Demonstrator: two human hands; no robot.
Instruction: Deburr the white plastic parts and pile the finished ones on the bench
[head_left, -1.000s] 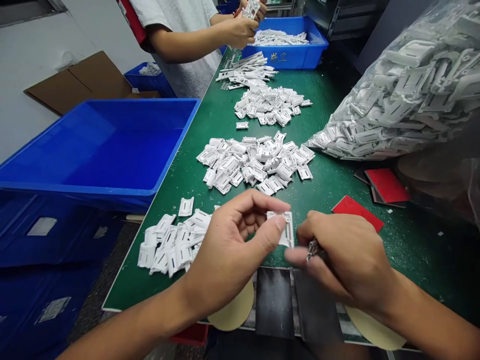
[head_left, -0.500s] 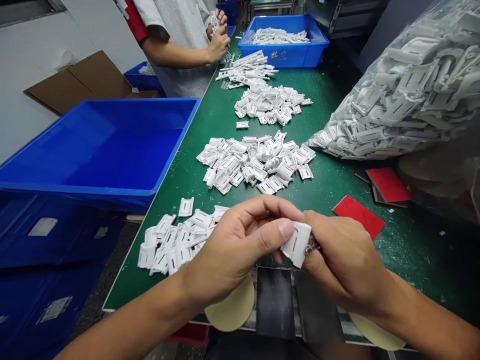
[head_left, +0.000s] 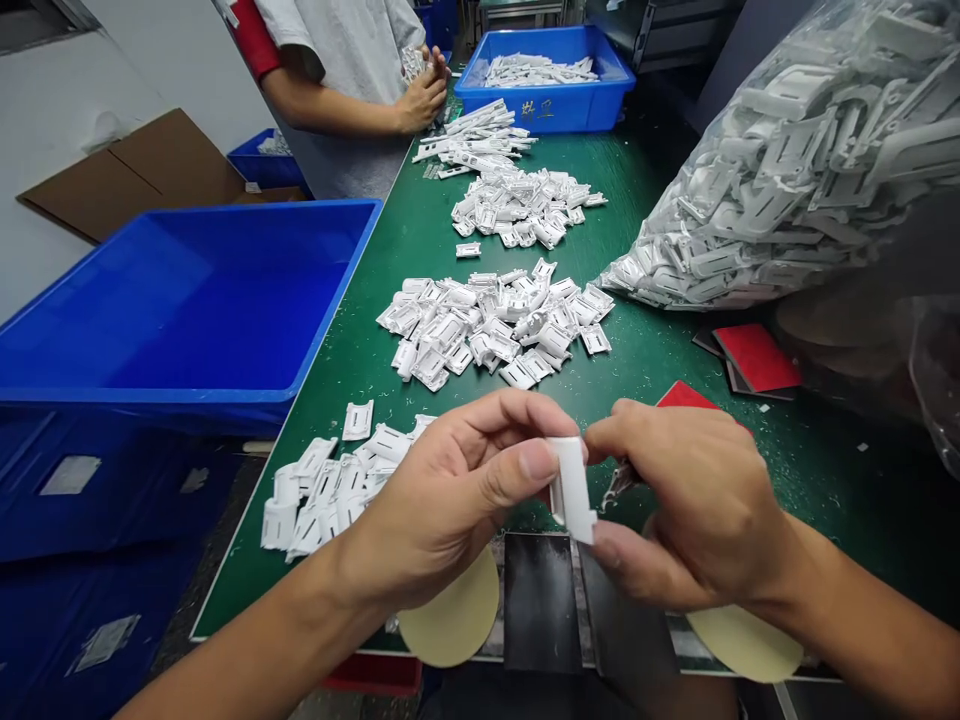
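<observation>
My left hand (head_left: 446, 490) and my right hand (head_left: 694, 510) meet above the green work mat (head_left: 840, 490). Between them stands a white plastic part (head_left: 571, 488), turned edge-on. My left thumb and fingers pinch it, and my right fingertips touch it too. My right hand also grips a small metal piece (head_left: 619, 482), partly hidden by the fingers. A loose pile of similar white parts (head_left: 337, 488) lies just left of my left hand. Another pile (head_left: 491, 325) lies farther ahead.
A large blue crate (head_left: 330, 215) stands left of the mat, and a bulging clear bag of white parts (head_left: 780, 190) lies right. Red pads (head_left: 756, 358) sit near the bag. A co-worker's hand (head_left: 424, 100) is at the far end, beside a blue crate (head_left: 544, 80).
The white part has turned from face-on to edge-on between my hands. The view has shifted slightly, and the co-worker's hands have dropped lower.
</observation>
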